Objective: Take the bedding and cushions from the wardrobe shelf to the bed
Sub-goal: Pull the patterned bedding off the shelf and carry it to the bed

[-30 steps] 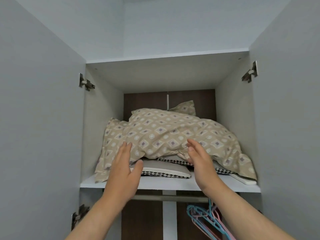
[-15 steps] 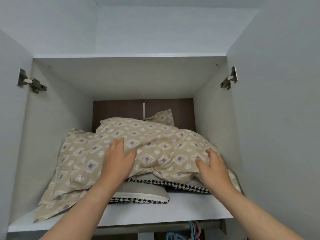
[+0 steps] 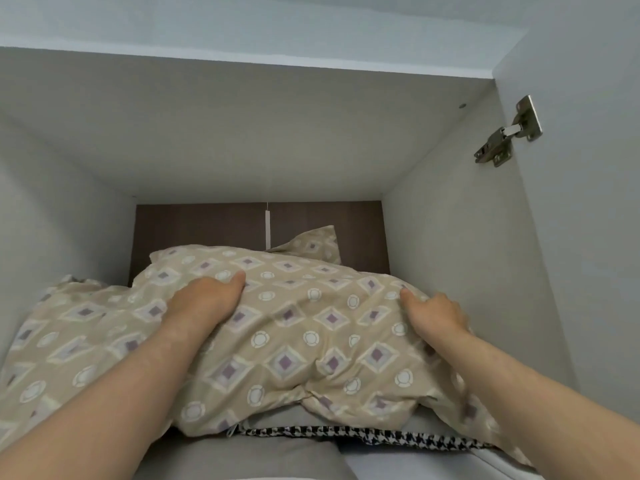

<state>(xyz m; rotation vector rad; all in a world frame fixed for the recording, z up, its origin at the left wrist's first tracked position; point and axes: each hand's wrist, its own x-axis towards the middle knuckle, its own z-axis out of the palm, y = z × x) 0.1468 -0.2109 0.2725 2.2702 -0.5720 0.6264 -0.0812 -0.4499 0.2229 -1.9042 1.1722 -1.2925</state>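
A bulky beige bedding bundle with a diamond and circle print fills the upper wardrobe shelf. It lies on top of grey cushions with black-and-white houndstooth edging, which show only at their front. My left hand is sunk into the top left of the bundle, thumb out, fingers buried in a fold. Over the bundle's upper right side curls my right hand, its fingertips hidden in the fabric.
The compartment has pale side walls, a low ceiling and a dark brown back panel. The open right door carries a metal hinge. Loose bedding spills toward the left wall.
I have moved closer and higher into the compartment. Both hands went from hovering in front of the shelf to resting on the bundle, then further up it with fingers dug in.
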